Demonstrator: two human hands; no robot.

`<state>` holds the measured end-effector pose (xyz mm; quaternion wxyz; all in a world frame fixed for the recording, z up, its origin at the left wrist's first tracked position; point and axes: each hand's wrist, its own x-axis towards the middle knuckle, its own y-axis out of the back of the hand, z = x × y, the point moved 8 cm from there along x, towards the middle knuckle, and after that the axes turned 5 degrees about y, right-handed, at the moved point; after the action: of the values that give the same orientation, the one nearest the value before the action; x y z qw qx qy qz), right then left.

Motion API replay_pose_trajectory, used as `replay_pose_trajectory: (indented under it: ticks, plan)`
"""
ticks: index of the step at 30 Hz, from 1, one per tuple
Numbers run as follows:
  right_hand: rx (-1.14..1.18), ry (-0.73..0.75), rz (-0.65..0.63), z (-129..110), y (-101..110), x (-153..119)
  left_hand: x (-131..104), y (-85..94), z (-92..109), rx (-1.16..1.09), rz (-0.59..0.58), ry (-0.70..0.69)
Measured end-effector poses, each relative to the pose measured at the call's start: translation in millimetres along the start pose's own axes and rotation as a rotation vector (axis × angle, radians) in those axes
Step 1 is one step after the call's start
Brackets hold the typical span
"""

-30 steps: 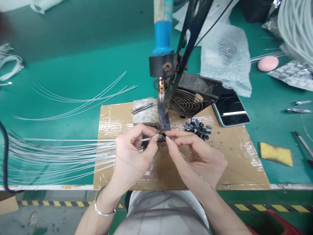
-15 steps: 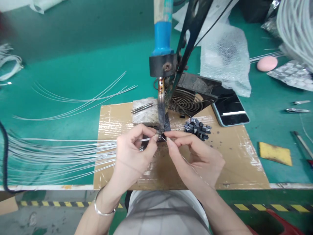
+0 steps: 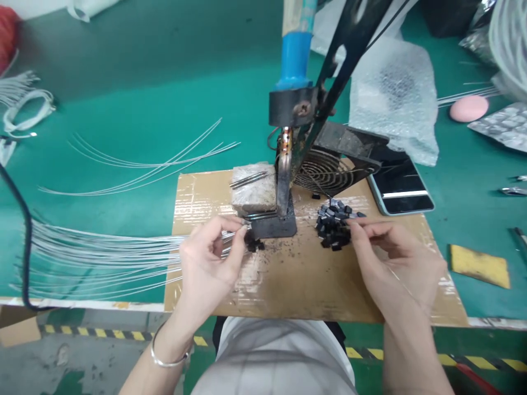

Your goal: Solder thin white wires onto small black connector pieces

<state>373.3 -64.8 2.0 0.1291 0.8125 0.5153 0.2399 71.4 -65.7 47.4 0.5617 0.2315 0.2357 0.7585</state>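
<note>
My left hand [image 3: 209, 258] pinches the end of a thin silvery wire [image 3: 123, 241] from a bundle that fans out to the left; a small black piece [image 3: 252, 241] sits at the wire's tip, just left of the soldering iron's black base [image 3: 284, 226]. My right hand [image 3: 391, 258] rests at the pile of small black parts [image 3: 335, 225], thumb and forefinger closed at its right edge; whether a part is between them I cannot tell. The blue-handled soldering iron [image 3: 294, 60] hangs upright in its stand above the cardboard sheet [image 3: 296, 274].
A small fan [image 3: 325, 170] sits behind the iron, with a phone [image 3: 401, 189] to its right. Bubble wrap [image 3: 391, 93], a pink oval [image 3: 469, 108], a yellow sponge [image 3: 477, 266] and tweezers [image 3: 514, 190] lie to the right. Loose wires [image 3: 144, 159] curve across the green mat.
My right hand left the iron's tip and moved right to the pile of black parts. My left hand dropped slightly left with the wire. The view shifted, so everything sits further right.
</note>
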Motion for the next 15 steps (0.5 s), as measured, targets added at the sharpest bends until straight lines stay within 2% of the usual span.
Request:
replay_pose_trajectory:
  ticks: [3, 6, 9, 12, 15]
  plan:
    - [0.113, -0.033, 0.036, 2.7, -2.2, -3.8, -5.8, 7.9, -5.4, 0.126, 0.112, -0.116]
    - [0.128, -0.031, 0.124, 4.6, 1.8, -3.0, -8.0, 12.3, -14.2, 0.146, 0.116, -0.151]
    - [0.15, -0.053, 0.161, 11.0, 3.7, -0.2, 3.3, 24.4, -21.1, 0.183, 0.143, -0.188]
    - [0.16, -0.082, 0.163, 16.8, 3.7, 1.6, 40.4, 37.1, -33.0, 0.29, 0.178, -0.194]
    - [0.134, -0.072, 0.153, 17.8, 3.9, 2.2, 98.1, 32.8, -52.0, 0.341, 0.09, -0.158]
